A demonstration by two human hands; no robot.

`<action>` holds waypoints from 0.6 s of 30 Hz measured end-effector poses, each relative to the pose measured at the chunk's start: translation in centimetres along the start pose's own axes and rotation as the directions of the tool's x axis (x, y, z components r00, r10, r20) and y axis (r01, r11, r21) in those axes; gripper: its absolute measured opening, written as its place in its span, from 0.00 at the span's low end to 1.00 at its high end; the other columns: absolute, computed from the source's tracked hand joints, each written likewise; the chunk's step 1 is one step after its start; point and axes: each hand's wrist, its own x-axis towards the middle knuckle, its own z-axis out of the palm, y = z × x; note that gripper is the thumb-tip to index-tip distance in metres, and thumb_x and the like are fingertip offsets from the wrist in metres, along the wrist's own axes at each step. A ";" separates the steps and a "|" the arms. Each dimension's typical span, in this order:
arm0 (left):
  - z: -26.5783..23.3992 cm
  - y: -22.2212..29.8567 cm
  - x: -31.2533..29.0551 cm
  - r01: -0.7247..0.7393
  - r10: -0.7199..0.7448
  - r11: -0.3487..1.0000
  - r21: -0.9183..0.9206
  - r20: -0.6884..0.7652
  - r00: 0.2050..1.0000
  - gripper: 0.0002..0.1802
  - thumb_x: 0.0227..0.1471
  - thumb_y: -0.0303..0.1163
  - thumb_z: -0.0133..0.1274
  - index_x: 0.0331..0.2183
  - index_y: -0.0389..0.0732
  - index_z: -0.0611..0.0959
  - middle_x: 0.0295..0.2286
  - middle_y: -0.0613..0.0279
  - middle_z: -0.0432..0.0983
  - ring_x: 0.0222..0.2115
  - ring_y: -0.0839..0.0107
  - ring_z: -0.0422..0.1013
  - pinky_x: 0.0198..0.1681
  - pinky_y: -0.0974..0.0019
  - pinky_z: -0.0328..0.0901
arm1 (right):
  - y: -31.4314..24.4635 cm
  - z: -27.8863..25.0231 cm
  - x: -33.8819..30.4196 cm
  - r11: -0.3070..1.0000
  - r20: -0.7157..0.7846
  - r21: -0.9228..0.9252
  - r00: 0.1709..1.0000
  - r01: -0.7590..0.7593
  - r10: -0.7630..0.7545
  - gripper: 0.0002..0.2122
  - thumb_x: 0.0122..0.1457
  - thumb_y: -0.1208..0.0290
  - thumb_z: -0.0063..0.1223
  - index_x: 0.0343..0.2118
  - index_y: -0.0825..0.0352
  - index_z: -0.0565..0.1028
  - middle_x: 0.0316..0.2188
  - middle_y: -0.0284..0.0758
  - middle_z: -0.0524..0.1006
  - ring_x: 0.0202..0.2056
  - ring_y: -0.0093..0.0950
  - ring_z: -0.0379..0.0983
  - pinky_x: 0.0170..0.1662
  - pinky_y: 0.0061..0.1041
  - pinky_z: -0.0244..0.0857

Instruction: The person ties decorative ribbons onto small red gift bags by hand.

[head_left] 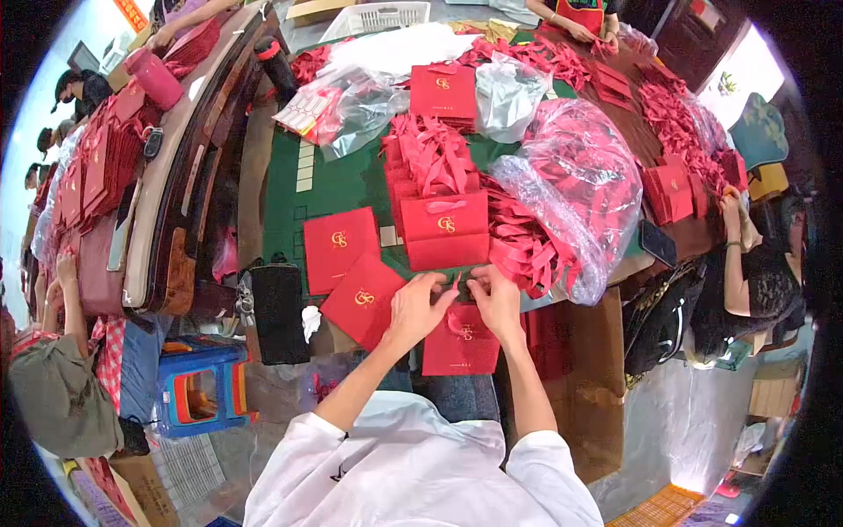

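Close to my body, at the table's near edge, hangs a red paper gift bag (461, 350) with a gold emblem. A red ribbon (454, 319) rises from its upper edge between my hands. My left hand (420, 306) has its fingers curled at the ribbon's left side, and my right hand (496, 306) pinches at its right; the fingertips partly hide the grip. Just beyond stands a row of red bags (446, 233) with ribbon handles heaped on top. Two flat red bags, one upper (340, 250) and one lower (364, 299), lie left of my hands.
Right of the row, a clear plastic sack (584, 193) bulges with red ribbons. A green mat (285, 198) covers the table. A black bag (279, 312) hangs at the near left edge, beside a blue stool (204, 386). Other people work at the left, far and right sides.
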 end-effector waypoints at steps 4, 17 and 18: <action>0.7 0.8 1.1 0.009 -0.017 0.997 0.083 0.096 0.995 0.14 0.48 0.41 0.62 0.33 0.42 0.85 0.27 0.56 0.79 0.29 0.58 0.77 0.32 0.58 0.70 | 0.9 -0.1 -0.1 0.998 0.019 0.017 0.998 0.056 -0.056 0.07 0.57 0.71 0.56 0.35 0.68 0.78 0.27 0.42 0.80 0.29 0.38 0.79 0.34 0.34 0.70; 1.9 0.7 1.4 -0.124 0.128 0.982 0.143 -0.015 0.992 0.09 0.45 0.36 0.62 0.27 0.42 0.84 0.23 0.61 0.79 0.26 0.61 0.75 0.35 0.56 0.66 | 0.6 -1.7 0.3 0.967 0.136 0.205 0.983 -0.151 0.125 0.09 0.58 0.70 0.58 0.37 0.70 0.79 0.26 0.36 0.81 0.28 0.22 0.78 0.34 0.24 0.70; 1.9 0.9 1.4 -0.128 0.127 0.976 0.176 0.017 0.992 0.08 0.45 0.36 0.62 0.28 0.42 0.84 0.23 0.62 0.79 0.26 0.61 0.74 0.35 0.56 0.65 | 0.6 -1.8 0.2 0.967 0.131 0.193 0.981 -0.166 0.142 0.09 0.57 0.70 0.58 0.37 0.70 0.79 0.26 0.36 0.81 0.28 0.22 0.78 0.34 0.24 0.70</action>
